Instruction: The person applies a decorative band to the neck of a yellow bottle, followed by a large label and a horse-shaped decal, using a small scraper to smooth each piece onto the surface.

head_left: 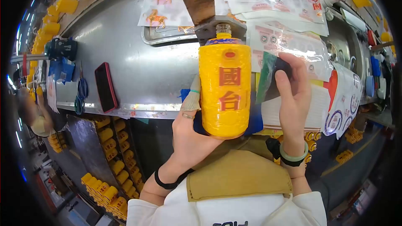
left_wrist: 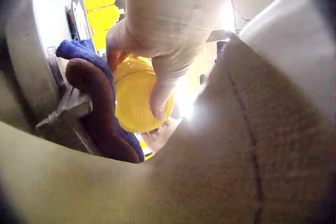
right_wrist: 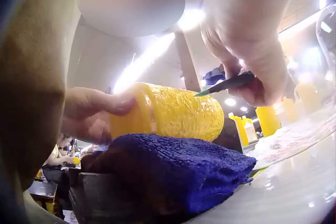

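A yellow bottle with red characters and a clear neck lies with its base toward the person in the head view. The left hand grips it around the base and left side, with a wrap on one finger. The right hand pinches a dark-handled green scraper just right of the bottle. In the right wrist view the scraper points at the textured side of the bottle, and a blue cloth lies beneath. The left wrist view shows the left thumb on the bottle's base.
A metal bracket stands at the bottle's neck. Sheets of printed decals cover the right side. A phone and scissors lie on the steel table at left. Yellow bottles fill racks below.
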`<state>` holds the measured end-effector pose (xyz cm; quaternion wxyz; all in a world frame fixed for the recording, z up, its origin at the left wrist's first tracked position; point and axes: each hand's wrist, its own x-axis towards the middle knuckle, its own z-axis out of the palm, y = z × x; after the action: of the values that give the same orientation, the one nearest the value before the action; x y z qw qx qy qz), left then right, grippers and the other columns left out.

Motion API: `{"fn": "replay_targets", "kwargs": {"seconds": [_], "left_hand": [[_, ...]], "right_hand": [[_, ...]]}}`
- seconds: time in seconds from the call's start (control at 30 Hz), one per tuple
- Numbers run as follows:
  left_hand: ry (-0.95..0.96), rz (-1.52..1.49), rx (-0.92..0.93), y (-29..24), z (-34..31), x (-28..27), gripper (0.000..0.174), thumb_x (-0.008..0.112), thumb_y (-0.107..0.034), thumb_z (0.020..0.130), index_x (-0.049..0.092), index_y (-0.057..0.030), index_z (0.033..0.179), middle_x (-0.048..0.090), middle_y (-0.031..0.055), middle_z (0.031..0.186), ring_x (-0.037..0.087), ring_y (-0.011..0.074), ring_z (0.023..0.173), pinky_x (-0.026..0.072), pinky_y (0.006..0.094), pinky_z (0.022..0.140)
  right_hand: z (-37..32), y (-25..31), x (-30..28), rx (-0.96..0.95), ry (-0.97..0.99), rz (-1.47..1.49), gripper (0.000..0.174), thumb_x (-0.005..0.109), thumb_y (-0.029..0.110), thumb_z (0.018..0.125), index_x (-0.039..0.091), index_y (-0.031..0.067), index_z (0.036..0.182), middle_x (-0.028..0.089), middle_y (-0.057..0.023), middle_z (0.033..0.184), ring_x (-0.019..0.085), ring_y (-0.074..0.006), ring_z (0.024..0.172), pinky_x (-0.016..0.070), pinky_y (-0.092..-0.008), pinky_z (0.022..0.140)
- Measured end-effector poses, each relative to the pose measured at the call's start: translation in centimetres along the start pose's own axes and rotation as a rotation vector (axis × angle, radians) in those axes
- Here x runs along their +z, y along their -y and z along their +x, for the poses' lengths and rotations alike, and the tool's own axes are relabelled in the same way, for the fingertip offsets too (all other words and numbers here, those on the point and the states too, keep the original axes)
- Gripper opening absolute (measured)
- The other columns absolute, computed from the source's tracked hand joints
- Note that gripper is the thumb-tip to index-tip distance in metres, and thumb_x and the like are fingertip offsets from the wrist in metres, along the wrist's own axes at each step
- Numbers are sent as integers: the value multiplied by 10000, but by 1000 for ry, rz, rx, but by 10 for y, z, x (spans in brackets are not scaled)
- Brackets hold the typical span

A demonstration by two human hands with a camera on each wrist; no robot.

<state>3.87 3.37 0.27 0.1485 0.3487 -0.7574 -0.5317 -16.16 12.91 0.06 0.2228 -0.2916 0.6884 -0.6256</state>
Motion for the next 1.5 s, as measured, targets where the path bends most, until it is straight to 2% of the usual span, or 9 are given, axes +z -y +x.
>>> {"fn": "replay_targets", "kwargs": {"seconds": [0.1,0.57,0.63,0.73,0.93,1.07,1.27,1.4,1.5], "left_hand": [[-235,59,156,-2,-3,5,918,967,-171,666,515,23,1441,560,179,1404,617,291,1227,516,371,1004],[-197,75,207,0,0,4,936,954,-159,676,482,5,1468,484,171,1450,547,306,1300,493,396,1050],[-199,109,220,0,0,3,937,952,-158,678,479,5,1470,477,170,1453,546,307,1301,493,395,1052],[-202,117,231,-1,1,2,926,947,-157,688,479,13,1468,513,171,1419,591,310,1248,507,391,1035],[-108,-43,138,6,5,-2,1049,969,-180,663,406,44,1519,627,167,1341,632,251,1226,470,372,1063],[-68,-23,113,10,3,-3,1090,972,-181,662,366,54,1537,607,176,1390,605,244,1272,448,371,1093],[-32,7,88,12,4,-6,1091,978,-185,656,373,33,1538,625,158,1364,617,235,1250,458,371,1083],[-46,-7,85,9,6,-4,1039,976,-189,665,414,5,1517,644,136,1330,633,217,1212,477,366,1061],[-72,-12,108,9,7,-4,1030,983,-201,652,436,1,1501,645,148,1326,640,220,1202,484,364,1048]], "right_hand": [[-1,-1,-2,24,-6,-14,326,575,20,1001,563,-34,1321,579,-69,1268,520,-140,1178,389,-277,1040],[-2,14,5,38,49,-42,325,541,27,1001,557,-54,1316,575,-88,1295,509,-170,1236,354,-310,1101],[-1,25,9,-15,166,28,304,573,-2,994,591,-14,1298,618,-54,1188,578,-123,1064,463,-277,944],[19,43,5,-256,535,-319,360,652,-52,891,663,34,1240,670,-133,1059,660,-285,973,520,-331,857],[70,45,7,-732,21,-576,377,662,-102,870,687,22,1226,712,-100,1050,685,-187,940,535,-276,799],[62,49,7,-634,-7,-389,387,678,-105,812,727,46,1165,695,-107,951,632,-272,827,523,-342,738],[46,56,23,-622,518,-498,406,684,-100,783,733,30,1165,700,-118,996,629,-279,882,513,-344,756],[81,61,24,-910,142,-834,415,701,-81,769,746,63,1156,695,-86,969,609,-280,861,498,-347,743],[70,69,29,-772,332,-547,424,713,-69,769,734,69,1169,695,-83,959,606,-279,848,502,-367,750]]}}
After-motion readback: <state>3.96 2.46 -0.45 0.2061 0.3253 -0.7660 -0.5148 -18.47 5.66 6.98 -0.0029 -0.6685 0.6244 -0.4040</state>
